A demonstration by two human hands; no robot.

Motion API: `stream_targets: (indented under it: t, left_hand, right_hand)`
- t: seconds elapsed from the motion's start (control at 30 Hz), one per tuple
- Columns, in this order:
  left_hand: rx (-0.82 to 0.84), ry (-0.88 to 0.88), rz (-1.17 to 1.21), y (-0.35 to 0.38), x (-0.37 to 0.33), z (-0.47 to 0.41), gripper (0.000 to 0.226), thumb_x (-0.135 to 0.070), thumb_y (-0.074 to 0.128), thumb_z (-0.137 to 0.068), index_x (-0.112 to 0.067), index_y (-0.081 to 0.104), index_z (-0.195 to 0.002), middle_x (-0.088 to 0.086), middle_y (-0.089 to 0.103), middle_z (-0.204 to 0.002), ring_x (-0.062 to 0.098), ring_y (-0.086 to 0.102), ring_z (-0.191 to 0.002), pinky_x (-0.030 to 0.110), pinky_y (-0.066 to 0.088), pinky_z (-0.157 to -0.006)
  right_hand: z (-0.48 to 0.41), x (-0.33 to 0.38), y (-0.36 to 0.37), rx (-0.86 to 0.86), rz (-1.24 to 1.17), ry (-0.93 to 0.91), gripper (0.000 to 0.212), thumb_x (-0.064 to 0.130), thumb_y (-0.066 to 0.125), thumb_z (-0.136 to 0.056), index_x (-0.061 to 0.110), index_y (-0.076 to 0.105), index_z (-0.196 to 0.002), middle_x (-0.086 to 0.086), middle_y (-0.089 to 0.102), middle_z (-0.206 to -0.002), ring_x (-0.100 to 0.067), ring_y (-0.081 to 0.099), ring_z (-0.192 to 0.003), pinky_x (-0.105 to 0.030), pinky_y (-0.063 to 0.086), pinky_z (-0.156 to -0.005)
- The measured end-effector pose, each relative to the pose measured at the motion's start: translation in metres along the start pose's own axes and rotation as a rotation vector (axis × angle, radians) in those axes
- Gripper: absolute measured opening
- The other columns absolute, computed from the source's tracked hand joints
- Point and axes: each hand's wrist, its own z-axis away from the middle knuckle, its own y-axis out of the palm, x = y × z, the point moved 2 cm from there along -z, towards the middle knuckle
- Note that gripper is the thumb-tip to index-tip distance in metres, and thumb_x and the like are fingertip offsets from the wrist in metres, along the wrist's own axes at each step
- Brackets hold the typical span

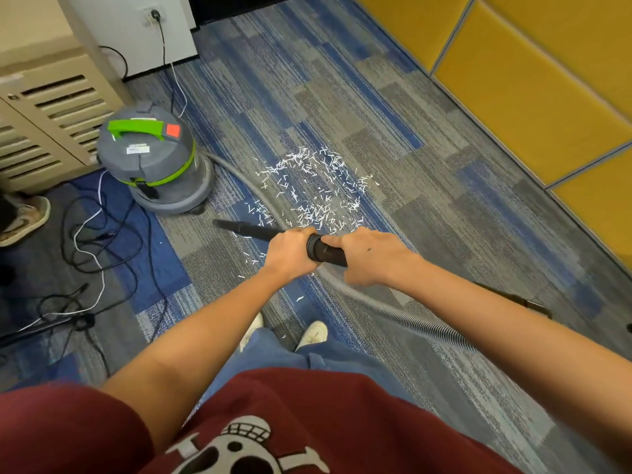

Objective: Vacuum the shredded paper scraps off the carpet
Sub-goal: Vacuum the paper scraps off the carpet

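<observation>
Shredded paper scraps [314,189] lie strewn across the middle of the carpet [427,206], just beyond a black vacuum nozzle [249,230]; the left hand [290,251] wraps round the nozzle's shaft; the right hand [371,256] clasps its cuff, close alongside; both arms reach forward; the grey-and-green canister [154,159] stands toward the carpet's left edge.

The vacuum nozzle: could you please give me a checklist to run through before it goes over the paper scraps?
1. Grip of the left hand on the nozzle: ok.
2. Grip of the right hand on the hose cuff: ok.
3. Nozzle tip on the paper scraps: not ok, it points left, beside the pile.
4. Plug in the wall socket: ok.
5. The vacuum running: cannot tell.
6. The hose clear of the scraps: not ok, it lies through the pile's left edge.
</observation>
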Motion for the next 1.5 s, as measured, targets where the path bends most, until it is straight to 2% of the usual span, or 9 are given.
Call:
stream_targets:
  t: [0.17, 0.43, 0.63, 0.9, 1.03, 1.4, 1.5]
  left_hand:
    - [-0.004, -0.120, -0.022, -0.014, 0.041, 0.010, 0.035, -0.035, 0.067, -0.075, -0.022, 0.059, -0.106, 0.004, 0.067, -0.094, 0.028, 0.065, -0.086, 0.033, 0.050, -0.069]
    - [0.023, -0.226, -0.052, -0.023, 0.088, 0.024, 0.038, -0.033, 0.069, -0.074, -0.020, 0.060, -0.109, 0.006, 0.067, -0.097, 0.029, 0.064, -0.090, 0.037, 0.049, -0.075]
    - [0.048, -0.203, -0.066, -0.032, 0.104, 0.022, 0.035, -0.029, 0.069, -0.074, -0.021, 0.061, -0.107, 0.004, 0.068, -0.094, 0.027, 0.064, -0.089, 0.034, 0.049, -0.074]
    - [0.059, -0.176, -0.053, -0.043, 0.111, 0.016, 0.037, -0.028, 0.069, -0.073, -0.019, 0.060, -0.109, 0.006, 0.068, -0.094, 0.029, 0.064, -0.089, 0.037, 0.051, -0.075]
    - [0.081, -0.182, -0.035, -0.044, 0.114, 0.015, 0.037, -0.026, 0.069, -0.074, -0.018, 0.060, -0.109, 0.007, 0.067, -0.095, 0.029, 0.064, -0.090, 0.037, 0.050, -0.076]
    - [0.068, -0.191, -0.013, -0.043, 0.114, 0.015, 0.036, -0.026, 0.070, -0.073, -0.018, 0.061, -0.107, 0.006, 0.068, -0.094, 0.028, 0.064, -0.090, 0.036, 0.051, -0.076]
    - [0.089, -0.212, 0.004, -0.042, 0.115, 0.017, 0.036, -0.021, 0.071, -0.073, -0.017, 0.061, -0.107, 0.007, 0.067, -0.095, 0.029, 0.064, -0.090, 0.037, 0.050, -0.077]
  right_hand:
    - [-0.028, 0.030, -0.006, 0.001, 0.015, -0.099, 0.057, 0.017, 0.051, -0.086, 0.035, 0.039, -0.139, 0.001, 0.048, -0.092, -0.021, 0.051, -0.082, -0.031, 0.046, -0.073]
    - [-0.059, 0.067, -0.005, 0.066, 0.040, -0.162, 0.055, 0.015, 0.051, -0.088, 0.035, 0.040, -0.139, -0.001, 0.051, -0.094, -0.022, 0.052, -0.079, -0.030, 0.043, -0.067]
    - [-0.069, 0.081, -0.006, 0.065, 0.011, -0.158, 0.052, 0.014, 0.052, -0.088, 0.031, 0.043, -0.136, 0.003, 0.046, -0.078, -0.013, 0.047, -0.062, -0.028, 0.039, -0.060]
    - [-0.069, 0.088, -0.012, 0.041, -0.036, -0.141, 0.053, 0.012, 0.051, -0.088, 0.031, 0.043, -0.137, 0.001, 0.050, -0.087, -0.012, 0.046, -0.063, -0.028, 0.040, -0.063]
    - [-0.074, 0.092, -0.010, 0.051, -0.053, -0.121, 0.052, 0.012, 0.051, -0.087, 0.030, 0.044, -0.136, -0.002, 0.054, -0.099, -0.020, 0.052, -0.077, -0.029, 0.042, -0.067]
    - [-0.075, 0.091, -0.011, 0.071, -0.041, -0.129, 0.055, 0.013, 0.052, -0.087, 0.031, 0.042, -0.137, -0.002, 0.056, -0.100, -0.020, 0.053, -0.078, -0.029, 0.043, -0.066]
    - [-0.076, 0.093, -0.008, 0.073, -0.053, -0.119, 0.055, 0.015, 0.053, -0.087, 0.032, 0.041, -0.138, -0.002, 0.052, -0.095, -0.021, 0.053, -0.078, -0.030, 0.044, -0.067]
